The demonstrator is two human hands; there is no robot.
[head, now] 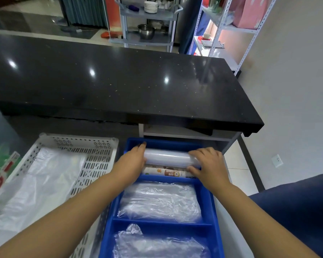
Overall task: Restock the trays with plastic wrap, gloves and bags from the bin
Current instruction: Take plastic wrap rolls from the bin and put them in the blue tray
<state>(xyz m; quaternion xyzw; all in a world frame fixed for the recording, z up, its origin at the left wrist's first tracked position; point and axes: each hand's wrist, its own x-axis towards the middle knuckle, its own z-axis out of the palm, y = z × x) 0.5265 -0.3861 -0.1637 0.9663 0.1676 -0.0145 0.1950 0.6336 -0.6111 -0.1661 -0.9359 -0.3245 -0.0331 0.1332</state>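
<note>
Hands (132, 161) (207, 164) gripping wrap roll (168, 157), printed roll (166, 172) beneath, blue tray (211, 200)

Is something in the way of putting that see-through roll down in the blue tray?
Partly: a printed roll already lies in that far compartment of the blue tray, just nearer than the clear roll both hands hold.

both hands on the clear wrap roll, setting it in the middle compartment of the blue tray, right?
Not the middle: the head view shows the left hand and right hand holding the clear wrap roll over the far compartment of the blue tray.
</note>
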